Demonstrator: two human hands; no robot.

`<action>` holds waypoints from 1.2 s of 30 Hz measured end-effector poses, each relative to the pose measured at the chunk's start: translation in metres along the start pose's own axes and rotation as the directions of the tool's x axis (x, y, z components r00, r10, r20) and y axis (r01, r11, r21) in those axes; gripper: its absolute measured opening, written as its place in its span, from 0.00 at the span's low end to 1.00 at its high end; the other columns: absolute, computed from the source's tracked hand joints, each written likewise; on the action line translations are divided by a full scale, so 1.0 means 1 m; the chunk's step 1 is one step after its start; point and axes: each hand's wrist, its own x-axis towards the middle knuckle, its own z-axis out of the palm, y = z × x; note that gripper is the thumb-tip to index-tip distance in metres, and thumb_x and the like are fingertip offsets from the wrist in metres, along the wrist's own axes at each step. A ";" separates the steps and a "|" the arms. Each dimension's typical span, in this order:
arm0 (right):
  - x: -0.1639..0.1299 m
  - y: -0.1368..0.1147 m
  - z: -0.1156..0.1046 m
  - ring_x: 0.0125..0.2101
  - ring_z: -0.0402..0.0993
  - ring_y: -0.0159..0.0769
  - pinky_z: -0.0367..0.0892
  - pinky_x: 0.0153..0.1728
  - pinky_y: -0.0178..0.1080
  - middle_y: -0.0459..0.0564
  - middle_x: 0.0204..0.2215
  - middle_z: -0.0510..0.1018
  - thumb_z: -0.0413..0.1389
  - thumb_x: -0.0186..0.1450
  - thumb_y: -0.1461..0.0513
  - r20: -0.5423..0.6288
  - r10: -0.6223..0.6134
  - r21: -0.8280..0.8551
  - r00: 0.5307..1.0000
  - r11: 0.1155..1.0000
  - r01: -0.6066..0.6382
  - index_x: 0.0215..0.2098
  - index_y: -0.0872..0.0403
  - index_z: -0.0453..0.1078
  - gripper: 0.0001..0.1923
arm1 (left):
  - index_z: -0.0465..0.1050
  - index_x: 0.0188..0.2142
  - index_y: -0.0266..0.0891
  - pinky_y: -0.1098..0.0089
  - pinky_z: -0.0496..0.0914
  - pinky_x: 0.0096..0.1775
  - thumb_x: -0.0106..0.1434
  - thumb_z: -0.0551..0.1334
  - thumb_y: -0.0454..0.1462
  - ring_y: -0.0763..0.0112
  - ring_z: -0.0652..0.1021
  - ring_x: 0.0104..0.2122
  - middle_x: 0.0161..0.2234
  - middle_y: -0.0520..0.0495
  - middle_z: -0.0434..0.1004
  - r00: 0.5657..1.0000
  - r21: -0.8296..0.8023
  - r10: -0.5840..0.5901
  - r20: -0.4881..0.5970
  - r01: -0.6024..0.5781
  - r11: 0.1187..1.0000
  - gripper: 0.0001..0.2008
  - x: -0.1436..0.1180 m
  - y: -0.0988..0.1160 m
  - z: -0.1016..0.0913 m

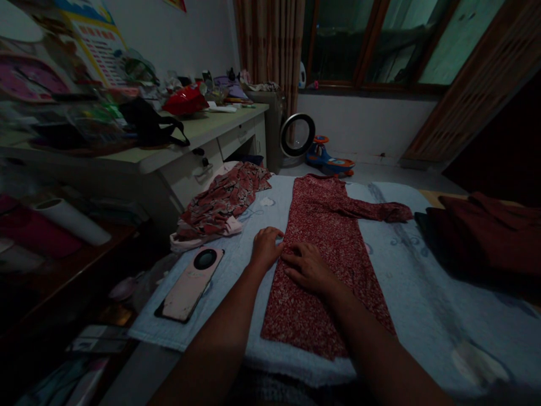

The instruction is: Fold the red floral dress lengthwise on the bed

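Note:
A dark red speckled long-sleeved garment (321,225) lies spread on the light blue bed cover (406,270), with one sleeve stretched out to the right. My left hand (266,248) rests at the garment's left edge, thumb and fingers apart. Over the cloth just beside it is my right hand (308,266), palm down with its fingers spread. Neither hand visibly grips the fabric. A pink phone (190,285) lies face down to the left of my left arm. Beyond the phone, a crumpled red patterned garment (228,194) sits at the bed's left edge.
Folded dark clothes (490,231) are stacked at the right. A cluttered desk (203,135) stands along the left wall, with a low shelf (110,254) nearer me. A round bladeless fan (313,132) and a blue ride-on toy (329,160) are on the floor near the window.

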 end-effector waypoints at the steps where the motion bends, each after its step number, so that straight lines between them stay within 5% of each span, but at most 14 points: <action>1: 0.000 0.000 0.000 0.53 0.60 0.46 0.55 0.57 0.51 0.55 0.55 0.67 0.55 0.69 0.55 0.001 0.002 0.000 1.000 1.000 -0.002 0.57 0.46 0.72 0.19 | 0.76 0.41 0.43 0.61 0.66 0.53 0.59 0.65 0.34 0.60 0.74 0.48 0.44 0.47 0.77 1.000 0.006 -0.001 -0.001 0.001 1.000 0.09 0.000 0.000 0.000; 15: 0.000 -0.002 -0.002 0.52 0.60 0.46 0.55 0.56 0.51 0.55 0.52 0.68 0.54 0.70 0.55 0.013 0.008 -0.007 1.000 1.000 -0.008 0.56 0.46 0.72 0.18 | 0.77 0.39 0.44 0.60 0.65 0.52 0.62 0.64 0.37 0.59 0.74 0.48 0.44 0.47 0.76 0.998 0.039 -0.044 -0.039 0.046 0.998 0.05 -0.002 0.002 0.003; 21: 0.000 0.000 -0.001 0.52 0.60 0.46 0.57 0.56 0.51 0.55 0.54 0.67 0.56 0.69 0.54 0.006 0.010 0.000 1.000 1.000 -0.010 0.57 0.46 0.71 0.19 | 0.77 0.39 0.44 0.59 0.66 0.52 0.62 0.64 0.37 0.58 0.74 0.48 0.44 0.47 0.75 0.998 0.029 -0.058 0.031 0.058 0.998 0.06 0.005 0.002 -0.004; 28: 0.000 0.000 0.000 0.54 0.60 0.47 0.55 0.58 0.52 0.55 0.56 0.66 0.56 0.69 0.54 0.002 0.009 0.015 1.000 1.000 -0.009 0.56 0.46 0.72 0.19 | 0.68 0.56 0.45 0.56 0.62 0.58 0.60 0.65 0.41 0.55 0.67 0.58 0.58 0.45 0.68 0.986 0.061 0.105 0.127 -0.113 0.992 0.24 0.024 -0.003 -0.005; 36: 0.001 0.000 0.000 0.54 0.61 0.48 0.55 0.58 0.54 0.55 0.54 0.67 0.56 0.69 0.53 0.021 0.043 0.028 0.999 0.999 -0.043 0.58 0.44 0.72 0.20 | 0.59 0.63 0.43 0.53 0.57 0.61 0.64 0.61 0.50 0.50 0.63 0.62 0.64 0.40 0.62 0.980 0.245 -0.041 0.197 -0.009 0.969 0.31 0.063 -0.010 0.009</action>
